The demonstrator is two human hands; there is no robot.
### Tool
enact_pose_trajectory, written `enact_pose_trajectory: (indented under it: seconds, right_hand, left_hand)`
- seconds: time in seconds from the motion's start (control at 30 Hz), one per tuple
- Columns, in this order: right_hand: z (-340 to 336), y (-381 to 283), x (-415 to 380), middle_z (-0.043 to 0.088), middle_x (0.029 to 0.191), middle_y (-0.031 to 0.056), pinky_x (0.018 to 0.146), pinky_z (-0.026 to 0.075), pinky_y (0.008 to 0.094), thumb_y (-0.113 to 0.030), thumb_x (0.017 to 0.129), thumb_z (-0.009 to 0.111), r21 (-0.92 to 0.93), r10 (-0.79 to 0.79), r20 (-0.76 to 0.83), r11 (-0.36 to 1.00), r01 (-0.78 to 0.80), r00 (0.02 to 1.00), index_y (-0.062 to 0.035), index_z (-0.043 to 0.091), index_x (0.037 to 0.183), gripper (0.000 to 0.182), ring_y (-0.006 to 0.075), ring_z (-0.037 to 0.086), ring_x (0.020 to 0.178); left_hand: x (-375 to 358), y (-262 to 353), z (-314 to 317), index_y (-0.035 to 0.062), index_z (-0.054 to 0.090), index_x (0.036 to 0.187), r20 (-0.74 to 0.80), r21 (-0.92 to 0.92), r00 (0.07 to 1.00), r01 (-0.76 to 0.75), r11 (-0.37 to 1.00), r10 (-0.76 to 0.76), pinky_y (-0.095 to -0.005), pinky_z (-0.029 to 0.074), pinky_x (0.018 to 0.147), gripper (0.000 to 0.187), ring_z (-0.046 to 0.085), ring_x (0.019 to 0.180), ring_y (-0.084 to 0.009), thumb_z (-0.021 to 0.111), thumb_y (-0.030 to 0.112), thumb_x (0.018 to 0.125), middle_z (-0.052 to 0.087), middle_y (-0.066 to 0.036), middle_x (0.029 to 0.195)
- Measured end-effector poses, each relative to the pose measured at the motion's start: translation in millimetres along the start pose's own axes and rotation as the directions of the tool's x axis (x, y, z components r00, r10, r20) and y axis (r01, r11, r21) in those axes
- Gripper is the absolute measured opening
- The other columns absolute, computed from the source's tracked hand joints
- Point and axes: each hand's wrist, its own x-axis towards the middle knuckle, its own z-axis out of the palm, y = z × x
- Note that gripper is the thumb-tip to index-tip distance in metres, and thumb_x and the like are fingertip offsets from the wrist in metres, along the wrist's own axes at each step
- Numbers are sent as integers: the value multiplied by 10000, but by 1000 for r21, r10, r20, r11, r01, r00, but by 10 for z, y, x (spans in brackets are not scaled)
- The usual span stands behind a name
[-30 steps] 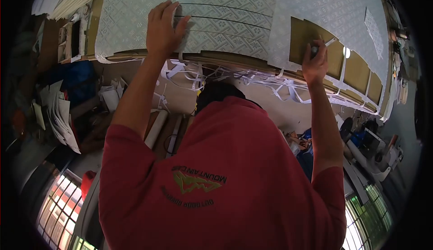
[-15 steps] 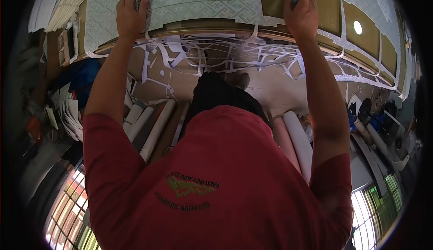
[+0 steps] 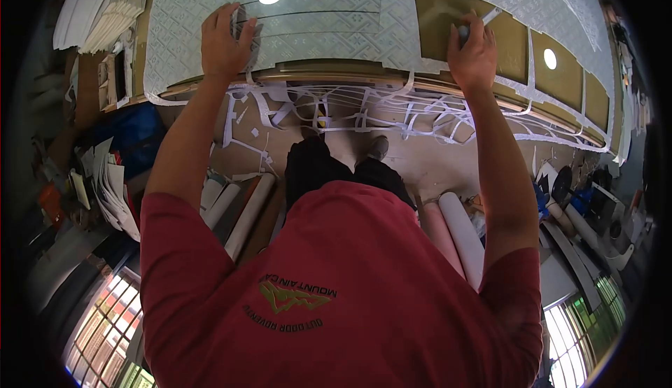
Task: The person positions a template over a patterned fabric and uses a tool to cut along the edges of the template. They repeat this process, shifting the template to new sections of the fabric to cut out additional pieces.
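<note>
A pale sheet with a woven-lattice pattern [image 3: 189,10] covers much of the worktable. Over it, at the left, my left hand [image 3: 227,41] curls its thumb and fingers round a narrow dark-edged thing that I cannot name. Thin dark parallel lines [image 3: 322,13] run from there to the right across the sheet. My right hand [image 3: 474,55] is closed round a small rounded grey thing [image 3: 463,34], mostly hidden in the fingers. It sits over a bare brown stretch of tabletop [image 3: 437,20], where pieces of the sheet are cut away.
Narrow white offcut strips [image 3: 448,118] hang from the table's front edge. Stacked white sheets [image 3: 105,10] lie at the far left. Rolls of material [image 3: 462,230] stand on both sides of me. Cut strips [image 3: 574,101] frame more brown openings at right.
The view has tilted, so the table and both hands appear lower, and my shoe shows more. My left hand seems to have shifted slightly right over the sheet; the right hand stays nearly in place.
</note>
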Motion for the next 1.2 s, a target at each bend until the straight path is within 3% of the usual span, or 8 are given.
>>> enact_pose_trajectory:
  seconds: [0.4, 0.73, 0.8, 0.93, 1.0, 1.03, 1.1, 1.2]
  right_hand:
    - [-32, -125, -40, 730, 1141, 158, 891, 559, 495, -120, 960, 659, -213, 267, 2, 942, -260, 964, -100, 583, 1194, 246, 411, 690, 1062]
    - [-40, -171, -25, 712, 1227, 191, 940, 556, 489, -77, 929, 665, -205, 260, -10, 945, -256, 966, -79, 576, 1181, 268, 423, 682, 1122]
    - [-48, -195, -27, 709, 1247, 221, 961, 555, 484, -65, 924, 669, -152, 358, 8, 923, -352, 934, -65, 577, 1170, 263, 428, 678, 1148]
    - [-49, -145, -90, 713, 1241, 239, 971, 554, 487, -49, 922, 674, -72, 332, -27, 940, -333, 943, -58, 581, 1158, 254, 442, 675, 1160]
    - [-43, -155, -85, 717, 1226, 253, 975, 551, 510, -25, 907, 692, -39, 140, -103, 989, -144, 985, -55, 584, 1146, 265, 477, 666, 1163]
    - [-41, -244, -61, 717, 1226, 253, 975, 551, 510, -25, 907, 692, -9, 144, -102, 989, -145, 984, -55, 584, 1146, 265, 477, 666, 1163]
    - [-22, -529, -43, 702, 1272, 249, 1002, 533, 526, -8, 878, 732, 176, 86, -31, 981, -79, 996, -56, 580, 1148, 313, 495, 632, 1213]
    - [-31, -922, -8, 683, 1321, 238, 1044, 498, 531, -1, 843, 774, 289, -52, 82, 957, 26, 995, -58, 578, 1149, 367, 496, 599, 1240]
  left_hand:
    - [-24, -20, -76, 74, 597, 1411, 77, -170, 989, -109, 979, 124, -630, 297, 1177, 681, 462, 1392, -467, 789, 463, 886, 520, -290, 1475]
    - [4, -7, -154, 107, 641, 1418, 165, -195, 970, -144, 970, 177, -649, 250, 1200, 768, 413, 1445, -452, 794, 584, 836, 479, -273, 1535]
    - [-10, -10, -141, 115, 642, 1416, 172, -191, 965, -163, 968, 197, -648, 261, 1196, 761, 429, 1440, -433, 801, 576, 832, 486, -236, 1547]
    - [-4, 24, -152, 118, 632, 1425, 177, -166, 963, -176, 970, 205, -641, 273, 1195, 753, 446, 1430, -425, 815, 545, 832, 503, -202, 1540]
    - [-4, 13, -132, 109, 615, 1434, 176, -149, 964, -172, 974, 197, -614, 304, 1194, 754, 451, 1424, -428, 833, 504, 830, 509, -201, 1529]
    - [4, 28, -142, 109, 615, 1434, 185, -119, 964, -170, 978, 190, -614, 304, 1194, 754, 451, 1424, -428, 833, 504, 830, 509, -201, 1529]
    - [16, 71, -153, 100, 602, 1440, 175, -252, 975, -87, 964, 134, -585, 336, 1195, 764, 443, 1431, -436, 859, 458, 816, 515, -200, 1517]
    - [35, 83, -165, 103, 603, 1436, 204, -173, 963, -141, 975, 175, -565, 352, 1202, 761, 433, 1443, -451, 879, 419, 801, 510, -209, 1517]
